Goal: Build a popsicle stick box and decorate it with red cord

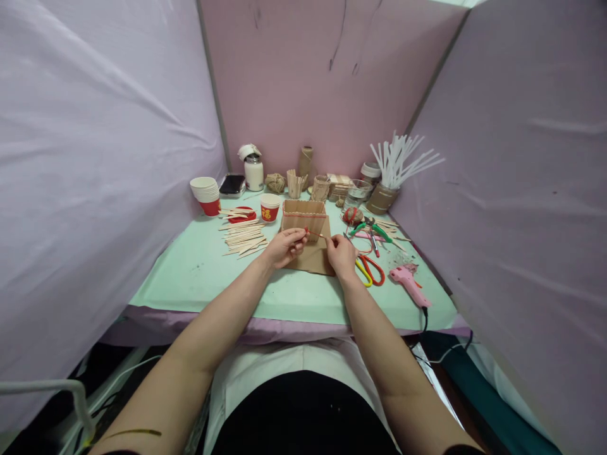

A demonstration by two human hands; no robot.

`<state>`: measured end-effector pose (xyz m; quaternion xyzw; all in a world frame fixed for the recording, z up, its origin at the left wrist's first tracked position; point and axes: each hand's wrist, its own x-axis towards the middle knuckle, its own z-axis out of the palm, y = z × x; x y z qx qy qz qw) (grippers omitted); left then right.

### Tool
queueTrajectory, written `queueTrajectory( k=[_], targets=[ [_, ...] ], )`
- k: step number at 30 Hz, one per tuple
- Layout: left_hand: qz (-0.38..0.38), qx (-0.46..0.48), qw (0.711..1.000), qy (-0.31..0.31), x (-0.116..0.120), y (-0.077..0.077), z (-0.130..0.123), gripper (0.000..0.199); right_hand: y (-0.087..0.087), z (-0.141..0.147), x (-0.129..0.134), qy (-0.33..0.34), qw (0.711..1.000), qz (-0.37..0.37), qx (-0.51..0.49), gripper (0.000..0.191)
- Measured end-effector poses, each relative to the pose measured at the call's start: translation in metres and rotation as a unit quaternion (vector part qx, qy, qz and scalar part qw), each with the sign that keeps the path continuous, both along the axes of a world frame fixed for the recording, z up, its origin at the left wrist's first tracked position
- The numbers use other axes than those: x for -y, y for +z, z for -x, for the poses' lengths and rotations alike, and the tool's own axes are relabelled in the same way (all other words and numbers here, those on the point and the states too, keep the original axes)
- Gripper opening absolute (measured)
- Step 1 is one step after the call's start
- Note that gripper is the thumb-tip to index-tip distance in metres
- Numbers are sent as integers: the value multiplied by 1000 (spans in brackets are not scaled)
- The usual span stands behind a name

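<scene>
My left hand (286, 247) pinches one part of a thin red string (314, 234), with a small red bunch of it at the fingertips. My right hand (341, 254) is closed on the string's other side, so a short length stretches between the two. Just behind my hands stands an open box of wooden sticks (303, 218) with red string along its upper edge. Under it lies a brown cardboard sheet (310, 260). Scissors (368, 270) with red and yellow handles rest beside my right hand.
Loose wooden sticks (244, 238) and a red-and-white paper cup (270, 207) are left of the box. To the right lie a ball of red string (353, 216), green-handled pliers (380, 232) and a pink glue gun (410, 284). White sticks (401, 164) stand in a holder behind.
</scene>
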<state>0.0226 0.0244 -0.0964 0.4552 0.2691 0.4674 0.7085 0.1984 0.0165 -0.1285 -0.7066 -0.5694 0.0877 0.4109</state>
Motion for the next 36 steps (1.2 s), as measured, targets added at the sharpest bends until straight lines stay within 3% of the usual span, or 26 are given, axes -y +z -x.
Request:
queueTrajectory(
  k=[5, 8, 11, 17, 23, 36],
  targets=[
    [-73, -94, 988, 95, 0, -6, -6, 24, 1, 2, 1, -11, 999, -42, 3, 20],
    [-137, -161, 962, 173, 1, -11, -10, 12, 7, 5, 5, 21, 994, -103, 0, 26],
    [-200, -215, 930, 220, 4, -15, -11, 3, 14, 9, 11, 73, 986, -152, 1, 17],
    [-290, -293, 885, 218, 10, -16, -13, 7, 14, 14, 15, 147, 971, -187, 31, 14],
    [-318, -325, 864, 217, 9, -17, -14, 9, 8, 13, 10, 169, 967, -182, 54, 14],
    [-230, -315, 896, 212, 9, -14, -21, 13, 8, 10, 9, 213, 961, -169, 46, 10]
  ],
)
